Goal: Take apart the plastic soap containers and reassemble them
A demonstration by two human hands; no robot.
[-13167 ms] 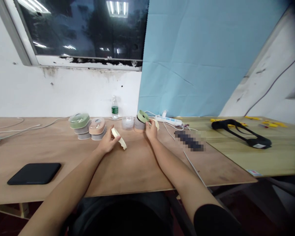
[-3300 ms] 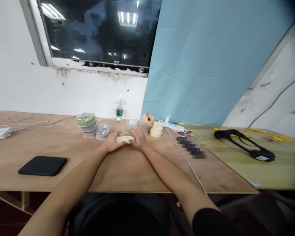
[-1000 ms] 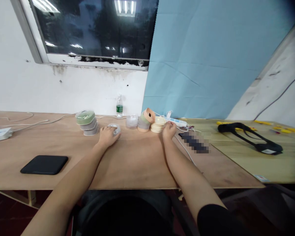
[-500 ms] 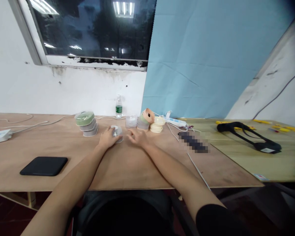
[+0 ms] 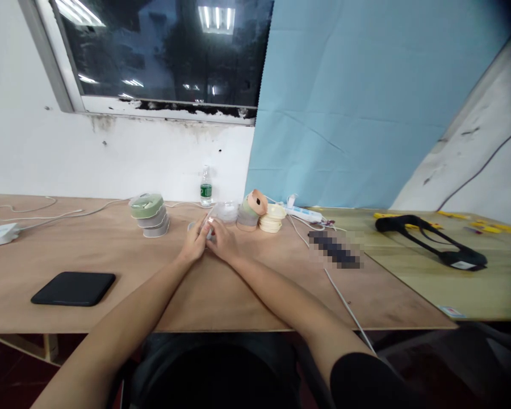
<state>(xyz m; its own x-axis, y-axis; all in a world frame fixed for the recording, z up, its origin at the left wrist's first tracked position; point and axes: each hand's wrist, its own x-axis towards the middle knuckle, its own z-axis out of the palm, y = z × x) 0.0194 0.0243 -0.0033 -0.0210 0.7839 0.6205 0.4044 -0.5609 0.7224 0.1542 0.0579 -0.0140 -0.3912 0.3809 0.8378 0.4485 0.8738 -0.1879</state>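
Observation:
My left hand (image 5: pixel 195 243) and my right hand (image 5: pixel 222 240) meet over the table, closed from both sides on a small round clear plastic container (image 5: pixel 192 225). A clear, tilted edge of it shows above the fingers, while most of the rest is hidden by them. Just behind my right hand stand clear round containers (image 5: pixel 227 211). To their right, a grey round container (image 5: pixel 247 218) has a peach-coloured ring (image 5: pixel 256 201) leaning on top. Next to that is a stack of cream round containers (image 5: pixel 272 218).
Left of my hands stands a stack of grey containers topped by a green one (image 5: pixel 147 205). A water bottle (image 5: pixel 205 187) is by the wall. A black flat case (image 5: pixel 74 288) lies front left; a power strip (image 5: pixel 304 213), cables and a black headset-like frame (image 5: pixel 430 241) are right.
My right hand has moved left to join my left hand at the clear container. The container has been tilted, its clear edge now standing up between the fingers.

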